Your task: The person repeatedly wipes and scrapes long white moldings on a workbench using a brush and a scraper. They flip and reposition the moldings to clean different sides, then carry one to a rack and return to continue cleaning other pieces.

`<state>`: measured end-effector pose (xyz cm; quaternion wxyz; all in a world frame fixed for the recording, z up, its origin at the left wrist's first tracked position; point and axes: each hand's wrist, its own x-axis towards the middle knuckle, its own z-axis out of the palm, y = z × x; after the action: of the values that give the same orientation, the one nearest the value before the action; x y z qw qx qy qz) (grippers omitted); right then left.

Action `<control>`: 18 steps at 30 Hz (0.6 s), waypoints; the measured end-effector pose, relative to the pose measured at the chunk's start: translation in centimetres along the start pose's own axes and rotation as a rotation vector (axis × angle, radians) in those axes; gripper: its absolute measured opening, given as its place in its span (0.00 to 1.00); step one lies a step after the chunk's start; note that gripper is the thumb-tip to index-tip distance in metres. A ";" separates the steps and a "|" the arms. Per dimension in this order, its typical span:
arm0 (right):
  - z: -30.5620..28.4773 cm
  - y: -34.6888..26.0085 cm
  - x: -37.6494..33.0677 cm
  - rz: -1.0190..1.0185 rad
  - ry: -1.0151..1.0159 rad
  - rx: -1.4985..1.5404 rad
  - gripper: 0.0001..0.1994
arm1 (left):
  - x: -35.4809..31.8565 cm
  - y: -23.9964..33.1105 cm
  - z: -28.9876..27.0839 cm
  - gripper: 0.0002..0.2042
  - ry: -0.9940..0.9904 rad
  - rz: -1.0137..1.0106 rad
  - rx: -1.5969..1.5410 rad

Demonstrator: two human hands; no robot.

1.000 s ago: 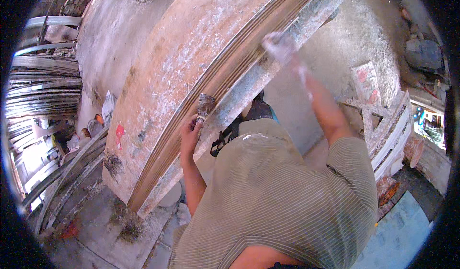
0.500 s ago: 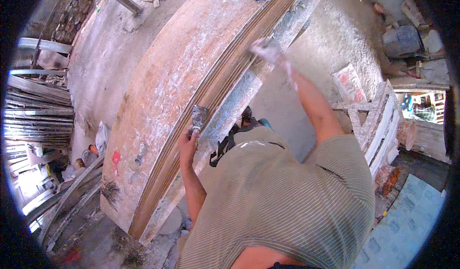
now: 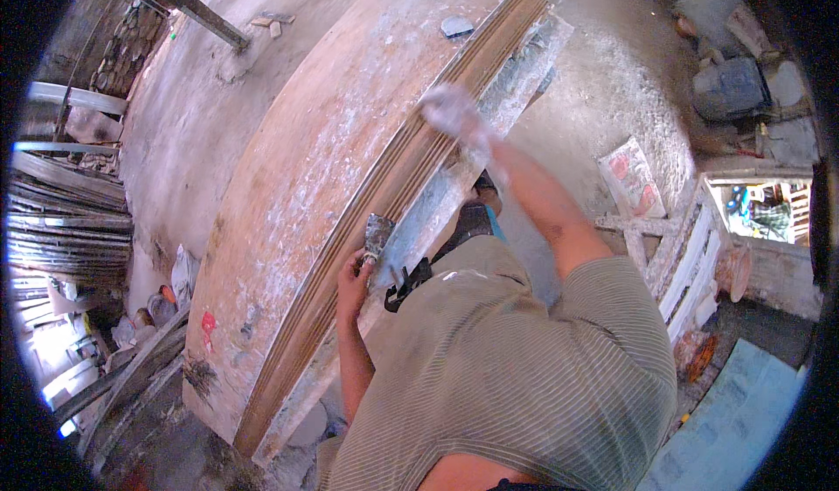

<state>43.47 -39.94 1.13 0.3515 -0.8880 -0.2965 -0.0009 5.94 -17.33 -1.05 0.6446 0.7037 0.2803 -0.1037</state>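
1. Long table [image 3: 288, 194] runs diagonally, to the left of both hands.
2. Grooved moulding strip [image 3: 384, 203] lies along the table's near edge, between the hands.
3. Left hand [image 3: 352, 274] sits at the strip's lower stretch, scraper [image 3: 377, 233] in it, blade on the strip.
4. Right hand [image 3: 450, 111] rests on the strip, well ahead of the left hand.
5. Sack [image 3: 631, 176] lies on the floor right of the right hand.
6. Bucket [image 3: 730, 87] stands beyond the sack, far right.
7. Stacked strips [image 3: 65, 220] lie far left of the left hand.

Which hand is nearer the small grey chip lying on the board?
Right. The right hand rests on the ridged strip just below the chip; the left hand, holding a scraper, is far lower.
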 end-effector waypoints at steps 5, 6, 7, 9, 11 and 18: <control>-12.3 17.7 10.5 0.028 0.269 -0.415 0.09 | 5.4 3.6 4.5 0.16 0.093 -0.019 0.003; -12.9 15.8 11.3 -0.085 0.275 -0.315 0.07 | 6.0 4.8 6.0 0.16 0.134 -0.064 -0.014; -13.0 13.5 11.0 -0.185 0.269 -0.208 0.06 | 6.4 6.3 7.7 0.16 0.208 -0.071 -0.025; -10.8 10.1 7.3 -0.328 0.081 0.072 0.07 | 7.0 10.0 10.2 0.16 0.319 -0.089 -0.008; -8.4 6.9 2.3 -0.409 -0.292 0.392 0.08 | 8.2 11.3 12.2 0.15 0.411 -0.124 -0.084; -12.2 18.2 2.9 0.202 -0.118 0.343 0.07 | 10.5 16.5 18.7 0.13 0.430 -0.184 -0.162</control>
<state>57.97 -56.56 -0.49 0.4780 -0.8388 -0.2218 0.1367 27.33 -32.86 4.83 0.6123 0.6271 0.4813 0.0131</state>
